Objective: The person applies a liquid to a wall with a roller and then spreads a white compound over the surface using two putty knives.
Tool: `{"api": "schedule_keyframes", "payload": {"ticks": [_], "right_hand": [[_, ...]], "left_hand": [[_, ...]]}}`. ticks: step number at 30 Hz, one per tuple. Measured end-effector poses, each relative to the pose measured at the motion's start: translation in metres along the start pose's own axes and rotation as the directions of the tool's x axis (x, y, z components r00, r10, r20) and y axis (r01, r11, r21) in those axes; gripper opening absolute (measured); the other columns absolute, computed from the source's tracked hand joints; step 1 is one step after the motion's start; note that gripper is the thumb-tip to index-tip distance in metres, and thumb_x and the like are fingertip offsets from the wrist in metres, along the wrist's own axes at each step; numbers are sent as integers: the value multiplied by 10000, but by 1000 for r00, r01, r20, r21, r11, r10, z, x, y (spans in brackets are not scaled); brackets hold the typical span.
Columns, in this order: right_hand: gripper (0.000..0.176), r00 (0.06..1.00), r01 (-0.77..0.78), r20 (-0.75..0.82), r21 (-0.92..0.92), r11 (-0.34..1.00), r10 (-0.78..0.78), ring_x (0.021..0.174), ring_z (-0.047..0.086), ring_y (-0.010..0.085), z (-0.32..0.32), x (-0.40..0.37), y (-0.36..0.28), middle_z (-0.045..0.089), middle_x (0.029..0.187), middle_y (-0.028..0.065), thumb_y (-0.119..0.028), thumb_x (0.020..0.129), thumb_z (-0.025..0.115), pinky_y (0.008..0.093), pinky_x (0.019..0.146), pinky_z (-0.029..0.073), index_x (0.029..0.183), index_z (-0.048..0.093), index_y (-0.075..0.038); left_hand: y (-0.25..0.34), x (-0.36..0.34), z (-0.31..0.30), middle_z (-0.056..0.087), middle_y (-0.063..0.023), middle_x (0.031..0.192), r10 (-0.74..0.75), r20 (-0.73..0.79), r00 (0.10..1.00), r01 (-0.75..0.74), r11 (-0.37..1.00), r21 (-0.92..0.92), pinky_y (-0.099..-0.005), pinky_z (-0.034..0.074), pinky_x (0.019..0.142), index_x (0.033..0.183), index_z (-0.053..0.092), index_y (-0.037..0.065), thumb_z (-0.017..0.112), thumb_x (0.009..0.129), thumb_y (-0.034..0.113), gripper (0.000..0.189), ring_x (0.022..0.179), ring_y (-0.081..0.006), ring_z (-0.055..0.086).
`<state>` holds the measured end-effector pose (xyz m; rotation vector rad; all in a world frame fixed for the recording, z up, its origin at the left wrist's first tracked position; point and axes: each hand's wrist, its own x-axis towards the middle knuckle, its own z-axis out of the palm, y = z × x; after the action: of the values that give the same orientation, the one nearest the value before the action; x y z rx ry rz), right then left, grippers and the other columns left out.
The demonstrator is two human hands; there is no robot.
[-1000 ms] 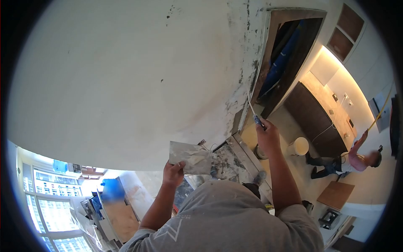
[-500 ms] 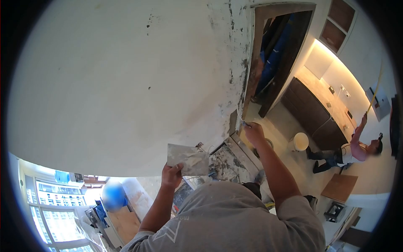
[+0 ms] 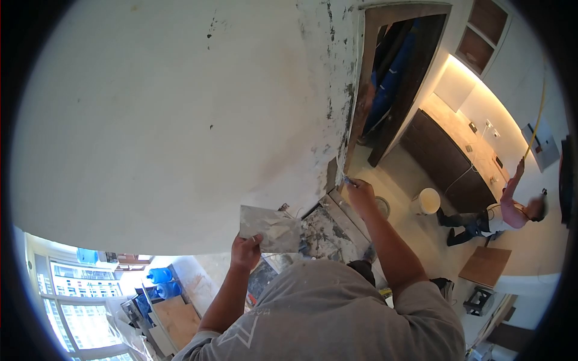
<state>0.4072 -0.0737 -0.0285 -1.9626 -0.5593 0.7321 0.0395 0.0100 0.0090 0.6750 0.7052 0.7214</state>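
Note:
My left hand (image 3: 246,251) grips a flat, pale plate (image 3: 271,228) by its near edge, thumb on top, with smears of whitish paste on its face. My right hand (image 3: 361,195) is closed around the handle of a small putty knife (image 3: 347,180), whose blade is hardly visible. The tool meets the right edge of the white wall (image 3: 180,120), just above a grey-brown patch (image 3: 332,174) low on that edge. Dark chips and scuffs run up the wall beside the door frame (image 3: 360,90).
At right, another person (image 3: 506,213) reaches up with a yellow pole (image 3: 535,123). A pale bucket (image 3: 426,201) stands on the floor near a dark cabinet (image 3: 442,159). Below my hands lies a paste-spattered surface (image 3: 331,231). Blue water bottles (image 3: 164,283) sit lower left.
My right hand has moved slightly down and left along the wall edge with the putty knife. The left hand and plate have stayed almost still. The whole view has shifted slightly.

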Motion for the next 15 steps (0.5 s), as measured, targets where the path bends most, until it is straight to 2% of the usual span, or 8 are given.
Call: {"api": "schedule_keyframes", "payload": {"ticks": [2,5,8,12,15], "right_hand": [[358,999,-24,34,16,1000,24,698,667,209,-13,-31,-36,697,786,147,-247,906,623,352,667,507,1125,692,27],[381,998,12,60,-2,1000,-12,745,695,269,-23,-50,-58,713,830,179,-269,903,615,373,707,522,1130,688,28],[401,998,58,35,-84,995,-55,812,709,329,-12,-28,-37,719,878,211,-287,893,617,398,744,531,1130,688,27],[396,998,44,-40,-127,991,-50,884,695,392,11,22,9,706,926,252,-292,878,620,441,789,531,1094,691,32],[384,993,91,-50,-217,972,-104,934,675,433,17,53,38,693,967,283,-293,867,622,474,831,523,1067,694,26]], "left_hand": [[3,0,4,622,-158,1235,-6,12,1000,6,1000,1,-412,481,1022,1300,516,-47,543,847,-68,455,1167,-298,608],[4,0,7,625,-159,1229,1,-8,1000,-1,1000,-2,-408,484,1017,1298,518,-51,544,848,-69,451,1156,-296,614],[1,0,7,626,-158,1224,-13,-48,999,13,1000,-6,-407,487,1011,1296,516,-58,544,848,-72,449,1146,-296,618],[-10,1,-5,622,-167,1228,-37,-56,998,39,998,41,-418,488,1010,1301,510,-65,545,848,-76,454,1146,-306,617],[-14,-1,-3,596,-193,1285,-72,-104,992,85,989,122,-461,476,1058,1357,453,-67,543,838,-40,527,1213,-343,591]]}}
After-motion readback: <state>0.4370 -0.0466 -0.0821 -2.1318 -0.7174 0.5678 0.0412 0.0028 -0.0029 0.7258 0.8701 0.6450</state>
